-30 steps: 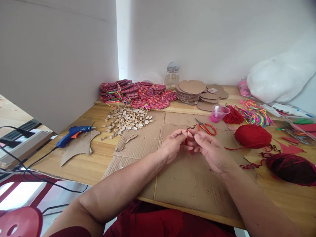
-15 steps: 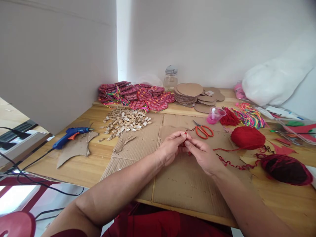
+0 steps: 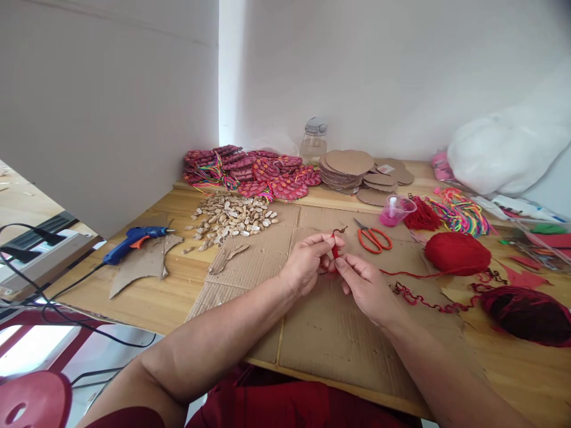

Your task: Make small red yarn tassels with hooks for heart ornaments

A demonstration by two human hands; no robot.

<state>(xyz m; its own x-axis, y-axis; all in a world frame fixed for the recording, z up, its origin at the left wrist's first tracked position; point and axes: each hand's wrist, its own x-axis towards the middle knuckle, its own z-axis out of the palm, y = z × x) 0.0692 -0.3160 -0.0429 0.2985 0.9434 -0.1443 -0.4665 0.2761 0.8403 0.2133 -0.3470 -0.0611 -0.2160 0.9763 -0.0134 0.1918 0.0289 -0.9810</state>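
Observation:
Between my two hands is a short bundle of red yarn (image 3: 336,252), with a dark crinkled yarn end (image 3: 340,230) poking out at the top. My left hand (image 3: 311,258) pinches the bundle near its upper end. Lower down, the thumb and fingers of my right hand (image 3: 358,278) close on the same yarn. From the right hand a red strand runs to a red yarn ball (image 3: 457,254). A crinkled red-brown strand (image 3: 435,307) lies near a dark red yarn ball (image 3: 526,315). Orange-handled scissors (image 3: 375,239) rest just beyond my hands.
Cardboard (image 3: 330,333) covers the table's middle. Peanut shells (image 3: 236,219) are heaped at left, near a blue glue gun (image 3: 134,242) with a trailing cord. Behind stand decorated red pieces (image 3: 267,172), cardboard discs (image 3: 348,163), a bottle (image 3: 314,142) and a pink-filled cup (image 3: 396,209).
My hands have drawn slightly apart, so more of the red yarn bundle shows between them. The whole view has shifted a little, with things appearing farther right.

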